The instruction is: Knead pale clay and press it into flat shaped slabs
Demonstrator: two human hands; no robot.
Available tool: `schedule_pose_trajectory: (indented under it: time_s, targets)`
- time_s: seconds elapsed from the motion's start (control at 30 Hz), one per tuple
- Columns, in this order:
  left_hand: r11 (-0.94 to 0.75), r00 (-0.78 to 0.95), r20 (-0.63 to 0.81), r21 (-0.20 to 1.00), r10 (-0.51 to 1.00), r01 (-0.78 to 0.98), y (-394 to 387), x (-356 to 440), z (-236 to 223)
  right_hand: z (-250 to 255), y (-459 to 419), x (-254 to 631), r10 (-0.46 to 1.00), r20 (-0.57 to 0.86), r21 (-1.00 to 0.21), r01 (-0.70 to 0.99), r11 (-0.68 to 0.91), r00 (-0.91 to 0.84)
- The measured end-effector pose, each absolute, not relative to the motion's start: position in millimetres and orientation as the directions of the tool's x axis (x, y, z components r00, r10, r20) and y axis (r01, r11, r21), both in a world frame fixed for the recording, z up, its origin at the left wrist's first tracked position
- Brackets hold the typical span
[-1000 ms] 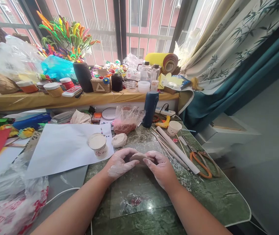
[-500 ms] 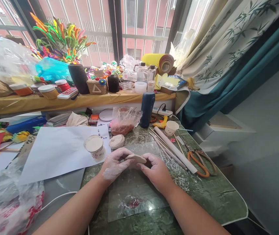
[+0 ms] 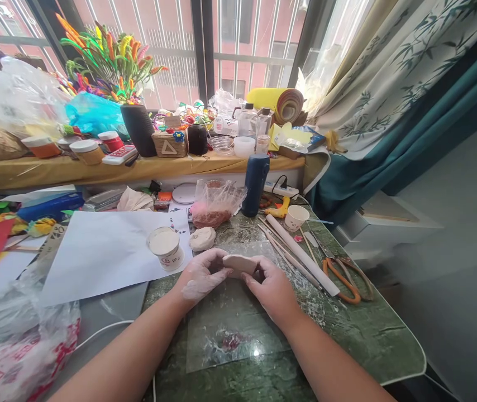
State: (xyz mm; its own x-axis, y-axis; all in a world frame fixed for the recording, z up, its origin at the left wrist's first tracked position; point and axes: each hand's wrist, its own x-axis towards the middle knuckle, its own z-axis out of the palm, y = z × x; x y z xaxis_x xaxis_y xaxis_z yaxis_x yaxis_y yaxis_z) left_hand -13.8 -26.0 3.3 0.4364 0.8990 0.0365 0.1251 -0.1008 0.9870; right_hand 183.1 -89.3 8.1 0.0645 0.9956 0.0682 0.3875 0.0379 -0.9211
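A flat, pale pink-beige slab of clay (image 3: 239,263) is held between both hands just above a clear glass sheet (image 3: 230,329) on the green marble table. My left hand (image 3: 200,277), dusted white, pinches its left edge. My right hand (image 3: 272,289) curls round its right edge. A second lump of the same clay (image 3: 202,238) lies just behind, beside a paper cup of white powder (image 3: 165,248).
White paper sheet (image 3: 108,251) at left. Plastic bag of pink material (image 3: 215,205), dark blue bottle (image 3: 255,185), small paper cup (image 3: 296,217), white roller (image 3: 303,255) with sticks, orange-handled scissors (image 3: 345,276) at right. Cluttered windowsill shelf (image 3: 138,167) behind. Plastic bag (image 3: 16,346) at lower left.
Both hands have turned and raised the clay slab slightly, so its flat top shows more. The lump, cup and tools have stayed where they were.
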Motion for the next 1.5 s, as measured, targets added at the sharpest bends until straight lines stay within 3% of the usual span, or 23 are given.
schedule_pose_trajectory:
  time_s: [0.1, 0.27, 0.33, 0.43, 0.77, 1.0, 1.2, 1.5]
  targets:
    - [-0.153, 0.438, 0.049, 0.966, 0.898, 0.207, -27.2, -12.6, 5.0, 7.2, -87.0, 184.6, 0.998, 0.043, -0.889, 0.457, 0.017, 0.047]
    - [-0.229, 0.444, 0.097, 0.940, 0.890, 0.253, -30.3, -12.3, 12.6, 8.4, -87.6, 190.8, 0.987, 0.162, -0.812, 0.569, 0.128, 0.010]
    - [-0.231, 0.459, 0.087, 0.936, 0.884, 0.268, -30.2, -12.8, 13.7, 7.6, -87.8, 193.8, 0.989, 0.147, -0.802, 0.589, 0.106, 0.023]
    - [-0.215, 0.464, 0.075, 0.943, 0.883, 0.256, -29.4, -13.2, 13.2, 4.9, -87.0, 196.0, 0.994, 0.099, -0.805, 0.592, 0.050, 0.051]
    - [-0.173, 0.407, 0.095, 0.972, 0.908, 0.158, -28.1, -13.7, 6.1, 9.6, -89.7, 189.2, 0.988, 0.143, -0.749, 0.646, 0.143, -0.054]
    - [-0.351, 0.515, 0.114, 0.851, 0.850, 0.391, -31.2, -14.7, 17.7, 6.8, -89.2, 190.5, 0.982, 0.161, -0.758, 0.626, 0.184, -0.094]
    - [-0.494, 0.549, 0.232, 0.775, 0.803, 0.394, -34.8, -17.1, 22.1, 7.5, -87.9, 191.1, 0.980, 0.179, -0.783, 0.590, 0.197, -0.090]
    - [-0.471, 0.578, 0.161, 0.766, 0.800, 0.438, -33.0, -17.3, 19.8, 9.1, -84.9, 189.9, 0.980, 0.134, -0.762, 0.617, 0.197, -0.146]
